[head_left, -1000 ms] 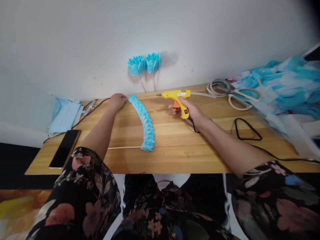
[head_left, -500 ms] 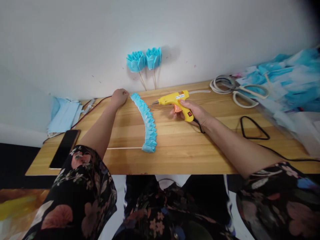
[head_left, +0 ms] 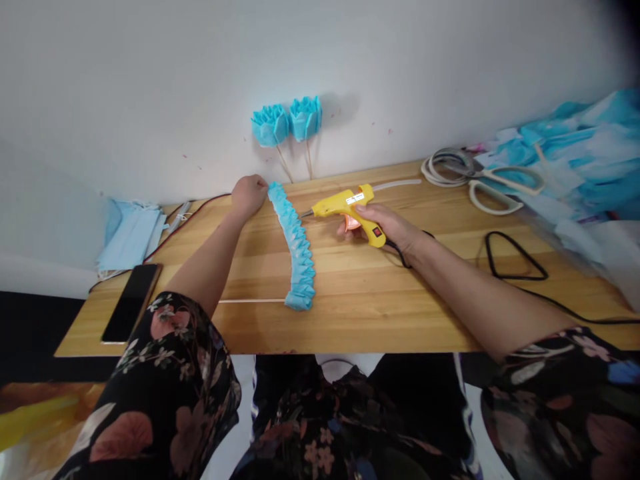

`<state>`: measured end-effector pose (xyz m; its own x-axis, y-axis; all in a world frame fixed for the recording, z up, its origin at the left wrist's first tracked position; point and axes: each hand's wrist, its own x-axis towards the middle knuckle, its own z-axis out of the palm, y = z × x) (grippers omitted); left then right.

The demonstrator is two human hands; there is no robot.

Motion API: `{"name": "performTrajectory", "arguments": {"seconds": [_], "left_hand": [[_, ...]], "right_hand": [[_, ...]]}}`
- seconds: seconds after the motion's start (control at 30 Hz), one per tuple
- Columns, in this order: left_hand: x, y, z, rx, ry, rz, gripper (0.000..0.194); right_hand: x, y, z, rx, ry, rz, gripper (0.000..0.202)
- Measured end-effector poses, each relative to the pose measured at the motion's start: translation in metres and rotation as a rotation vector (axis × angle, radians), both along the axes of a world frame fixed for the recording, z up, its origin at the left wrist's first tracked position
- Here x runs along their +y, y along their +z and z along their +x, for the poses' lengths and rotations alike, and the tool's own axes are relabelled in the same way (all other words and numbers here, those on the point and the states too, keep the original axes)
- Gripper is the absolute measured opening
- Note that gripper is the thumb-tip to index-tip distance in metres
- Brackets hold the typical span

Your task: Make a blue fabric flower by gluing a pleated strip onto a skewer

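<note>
On the worktop [head_left: 360,293], the left hand [head_left: 249,195] is seemingly steadying the pleated strip [head_left: 299,249] by its far end, any pinch unclear; the right hand [head_left: 393,225] is curling its fingers round the glue gun [head_left: 336,204], angling it stripward.

My right hand [head_left: 383,225] gripped the yellow glue gun [head_left: 345,202]; my left fingers [head_left: 261,181] were at the blue pleated strip's [head_left: 297,247] far end on the bench [head_left: 370,320].

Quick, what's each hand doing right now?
Left hand: fingers closed together at the top end of the blue pleated strip.
Right hand: closed around the yellow glue gun.
</note>
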<state>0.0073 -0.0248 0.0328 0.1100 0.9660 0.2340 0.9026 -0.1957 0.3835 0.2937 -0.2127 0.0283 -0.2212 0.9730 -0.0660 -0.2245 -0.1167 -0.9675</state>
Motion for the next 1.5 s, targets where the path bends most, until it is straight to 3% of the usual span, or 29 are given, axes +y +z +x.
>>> {"name": "performTrajectory", "arguments": {"seconds": [0.13, 0.3, 0.57, 0.8, 0.93, 1.07, 1.13, 1.2, 1.27, 1.37, 1.5], "left_hand": [[0.006, -0.006, 0.013, -0.186, -0.027, 0.213, 0.009], [0.015, -0.011, 0.024, -0.415, -0.052, 0.331, 0.003], [0.025, -0.022, 0.019, -0.526, -0.097, 0.239, 0.012], [0.027, -0.013, 0.006, -0.654, -0.136, 0.204, 0.029], [0.020, -0.006, -0.002, -0.667, -0.083, 0.179, 0.034], [-0.007, 0.010, -0.002, -0.720, -0.060, 0.138, 0.025], [-0.031, 0.024, -0.005, -0.732, -0.103, 0.144, 0.011], [-0.061, 0.042, -0.015, -0.718, -0.161, 0.169, 0.010], [-0.095, 0.059, -0.033, -0.690, -0.204, 0.218, 0.011], [-0.141, 0.077, -0.070, -0.658, -0.166, 0.309, 0.014], [-0.184, 0.075, -0.116, -0.595, -0.020, 0.298, 0.015]], "right_hand": [[0.001, -0.004, 0.001, 0.001, -0.005, -0.013, 0.040], [0.002, -0.007, 0.002, 0.004, 0.014, 0.017, 0.042], [0.001, -0.005, 0.001, 0.013, 0.035, 0.017, 0.040], [0.001, -0.001, -0.001, 0.044, -0.020, -0.053, 0.033], [0.000, 0.001, -0.004, 0.110, -0.006, -0.067, 0.028], [0.002, 0.000, -0.004, 0.141, -0.026, -0.086, 0.028], [0.003, -0.001, -0.004, 0.152, -0.031, -0.090, 0.031], [0.004, -0.002, -0.004, 0.157, -0.033, -0.094, 0.033], [0.004, -0.003, -0.004, 0.149, -0.037, -0.093, 0.035], [0.003, -0.002, -0.004, 0.133, -0.045, -0.089, 0.036], [0.002, 0.000, -0.004, 0.102, -0.025, -0.092, 0.033]]}}
